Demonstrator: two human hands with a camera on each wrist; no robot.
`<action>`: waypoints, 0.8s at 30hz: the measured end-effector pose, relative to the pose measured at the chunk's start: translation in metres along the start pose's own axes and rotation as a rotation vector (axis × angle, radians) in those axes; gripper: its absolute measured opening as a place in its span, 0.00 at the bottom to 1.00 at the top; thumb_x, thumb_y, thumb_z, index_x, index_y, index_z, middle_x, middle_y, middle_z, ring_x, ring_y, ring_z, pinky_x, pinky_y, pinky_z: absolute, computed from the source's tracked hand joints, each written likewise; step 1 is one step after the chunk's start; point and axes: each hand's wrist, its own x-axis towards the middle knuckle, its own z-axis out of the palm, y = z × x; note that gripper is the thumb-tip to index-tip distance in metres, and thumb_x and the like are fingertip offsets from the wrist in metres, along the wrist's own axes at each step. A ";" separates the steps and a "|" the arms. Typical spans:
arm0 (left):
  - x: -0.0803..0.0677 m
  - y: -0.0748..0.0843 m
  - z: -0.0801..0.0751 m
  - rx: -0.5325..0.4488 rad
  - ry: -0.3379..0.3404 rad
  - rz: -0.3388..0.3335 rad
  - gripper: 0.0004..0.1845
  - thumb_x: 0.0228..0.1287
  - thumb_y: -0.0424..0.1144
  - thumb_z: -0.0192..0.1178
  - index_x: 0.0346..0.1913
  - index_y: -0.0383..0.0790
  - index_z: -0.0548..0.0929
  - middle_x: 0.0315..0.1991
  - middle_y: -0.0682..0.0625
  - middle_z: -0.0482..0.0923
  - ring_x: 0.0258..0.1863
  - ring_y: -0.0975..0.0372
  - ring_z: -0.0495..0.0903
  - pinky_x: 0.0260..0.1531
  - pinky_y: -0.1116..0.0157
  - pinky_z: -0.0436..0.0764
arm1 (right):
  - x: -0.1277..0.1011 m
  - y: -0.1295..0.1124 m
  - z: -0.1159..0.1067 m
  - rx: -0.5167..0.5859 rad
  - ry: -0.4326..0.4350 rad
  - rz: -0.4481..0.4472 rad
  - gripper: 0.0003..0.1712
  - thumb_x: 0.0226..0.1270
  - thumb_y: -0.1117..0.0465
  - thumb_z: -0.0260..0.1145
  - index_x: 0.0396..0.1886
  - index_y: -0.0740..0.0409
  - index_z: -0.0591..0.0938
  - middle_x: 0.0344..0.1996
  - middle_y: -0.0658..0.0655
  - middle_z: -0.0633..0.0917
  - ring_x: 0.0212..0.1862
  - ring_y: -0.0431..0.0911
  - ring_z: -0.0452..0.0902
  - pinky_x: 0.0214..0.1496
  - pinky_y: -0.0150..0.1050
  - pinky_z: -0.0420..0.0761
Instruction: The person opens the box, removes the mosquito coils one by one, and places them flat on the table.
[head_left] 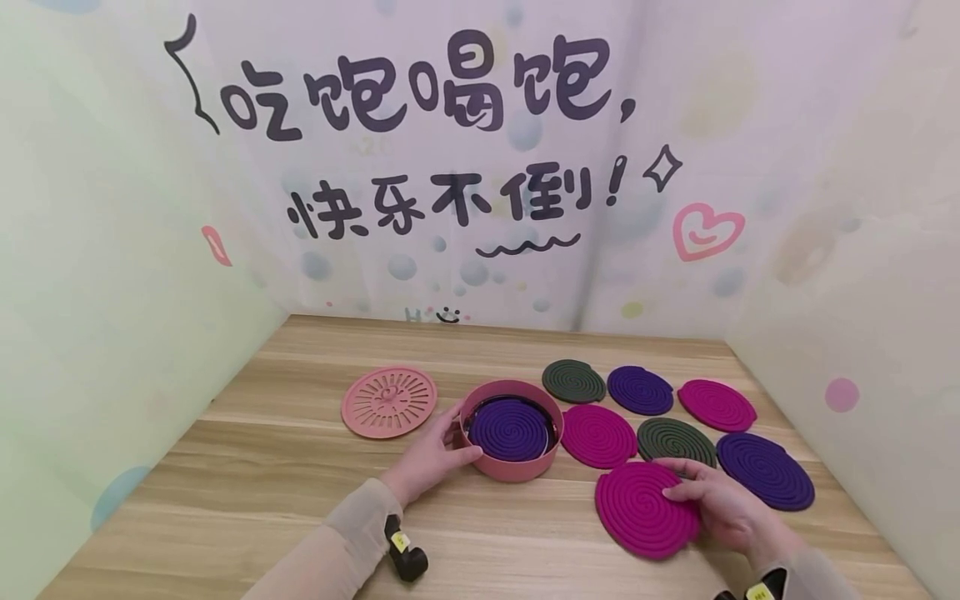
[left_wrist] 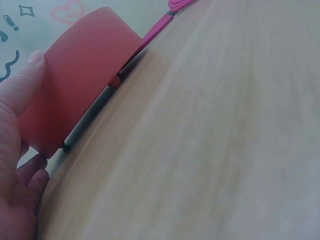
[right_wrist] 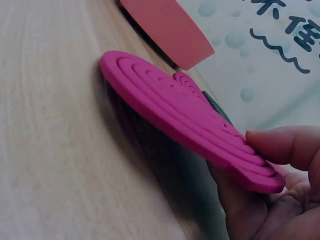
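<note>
Beside the left hand (head_left: 429,457), which cups the pink round holder (head_left: 517,462) with a purple coil (head_left: 512,428) inside, the right hand (head_left: 720,506) pinches a magenta spiral coil (head_left: 641,508), lifting its edge.

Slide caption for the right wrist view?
Right hand pinches a magenta spiral coil, its edge lifted off the wooden table.

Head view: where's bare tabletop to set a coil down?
Free: the near strip in front of the pink container, between both hands; also the far band behind the slotted lid, up to the wall. Crowded: the right side, packed with coils.
</note>
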 end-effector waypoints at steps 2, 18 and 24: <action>0.000 0.000 0.000 0.000 0.001 0.003 0.43 0.51 0.42 0.61 0.66 0.43 0.48 0.61 0.40 0.53 0.57 0.50 0.58 0.54 0.57 0.60 | 0.000 0.002 -0.001 0.007 0.003 0.003 0.22 0.55 0.72 0.54 0.51 0.55 0.71 0.40 0.58 0.78 0.36 0.46 0.76 0.35 0.36 0.77; 0.002 -0.002 -0.001 -0.016 -0.018 0.008 0.42 0.52 0.42 0.61 0.66 0.43 0.47 0.62 0.41 0.52 0.58 0.51 0.57 0.55 0.57 0.58 | 0.000 -0.001 0.010 -0.453 0.254 -0.052 0.28 0.56 0.62 0.58 0.53 0.73 0.64 0.39 0.58 0.75 0.38 0.45 0.71 0.38 0.38 0.72; 0.003 -0.005 0.000 -0.040 -0.024 0.018 0.42 0.52 0.41 0.61 0.66 0.43 0.47 0.62 0.41 0.52 0.58 0.51 0.57 0.54 0.57 0.60 | 0.000 -0.001 0.016 -0.577 0.385 -0.042 0.25 0.56 0.60 0.59 0.51 0.69 0.68 0.43 0.60 0.72 0.42 0.46 0.68 0.39 0.38 0.70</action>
